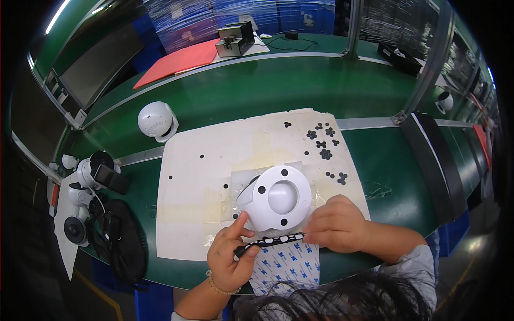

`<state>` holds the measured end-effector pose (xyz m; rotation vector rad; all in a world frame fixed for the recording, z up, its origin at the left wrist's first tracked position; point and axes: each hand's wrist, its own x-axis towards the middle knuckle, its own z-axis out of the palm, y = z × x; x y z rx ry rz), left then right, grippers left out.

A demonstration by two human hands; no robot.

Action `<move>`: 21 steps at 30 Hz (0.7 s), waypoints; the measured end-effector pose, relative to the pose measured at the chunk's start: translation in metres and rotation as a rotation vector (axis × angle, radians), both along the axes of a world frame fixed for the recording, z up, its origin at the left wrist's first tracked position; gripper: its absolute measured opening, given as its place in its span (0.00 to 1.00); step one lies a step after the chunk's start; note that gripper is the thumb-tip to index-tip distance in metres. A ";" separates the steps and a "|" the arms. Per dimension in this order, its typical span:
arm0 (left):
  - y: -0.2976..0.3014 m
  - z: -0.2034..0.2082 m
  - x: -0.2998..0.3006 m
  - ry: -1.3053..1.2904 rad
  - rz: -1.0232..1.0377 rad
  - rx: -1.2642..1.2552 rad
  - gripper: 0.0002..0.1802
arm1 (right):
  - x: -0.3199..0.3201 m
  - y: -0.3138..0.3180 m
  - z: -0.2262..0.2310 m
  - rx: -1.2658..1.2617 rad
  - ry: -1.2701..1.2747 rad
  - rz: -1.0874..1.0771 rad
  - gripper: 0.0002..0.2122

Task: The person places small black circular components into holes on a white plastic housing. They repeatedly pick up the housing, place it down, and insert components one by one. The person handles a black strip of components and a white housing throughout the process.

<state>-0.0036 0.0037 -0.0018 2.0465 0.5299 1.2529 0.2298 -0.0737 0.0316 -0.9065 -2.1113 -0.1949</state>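
Note:
Between my two hands stretches a narrow black strip with white round gaps (276, 241), close to the board's front edge. My left hand (230, 255) pinches its left end, index finger stretched toward the white part. At the other end, my right hand (336, 224) has its fingers closed on the strip; its fingertips are partly hidden. Just beyond lies a white plastic device base (261, 210) with a round recess and three black round pads (284, 222) on its face. It rests on clear bubble wrap (242, 178). Under the strip is a white sheet with blue print (286, 267).
A cardboard sheet (187, 224) covers the green bench, with several loose black pads (325, 154) at its far right. A white camera (156, 120) stands behind it. More cameras (80, 195) and a black pouch (126, 241) sit left. A long black piece (436, 166) lies right.

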 end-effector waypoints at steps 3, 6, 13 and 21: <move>-0.001 -0.001 0.000 -0.014 0.000 -0.038 0.14 | 0.000 0.000 -0.001 0.027 -0.011 0.022 0.08; 0.000 -0.004 0.000 -0.019 0.001 -0.029 0.14 | 0.000 0.000 -0.001 0.016 0.003 0.041 0.08; -0.001 0.000 0.000 0.005 0.009 0.032 0.13 | -0.004 0.004 -0.005 -0.055 0.109 0.005 0.12; -0.005 0.002 0.001 0.042 0.027 0.126 0.12 | -0.026 -0.003 0.006 -0.157 0.092 -0.107 0.15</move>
